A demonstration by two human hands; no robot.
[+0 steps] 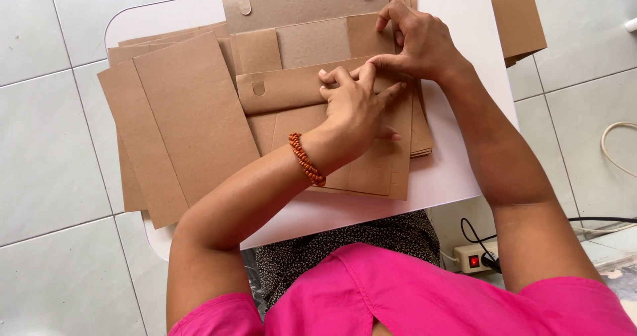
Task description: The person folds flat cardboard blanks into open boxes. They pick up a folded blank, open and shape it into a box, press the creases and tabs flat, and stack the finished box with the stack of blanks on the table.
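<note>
Now the left hand (355,107) pressed flat, fingers spread, on the light, stiff-looking kraft envelope blank (298,87) at mid-table (458,17), while the right hand (418,44) pinched its creased flap edge, probably the best hold.

Left hand (355,107) covers the middle of the folded brown card piece (292,87); fold line beneath not visible. Right hand (418,41) hides that piece's right end, fingertips tucked out of sight. White table (458,170): far edge cut by the frame top, near edge under the pink shirt (411,296). Second card stack (517,17) cropped at top right. Power strip (472,258) partly behind the right forearm. White cable (614,143) runs off the right edge.
</note>
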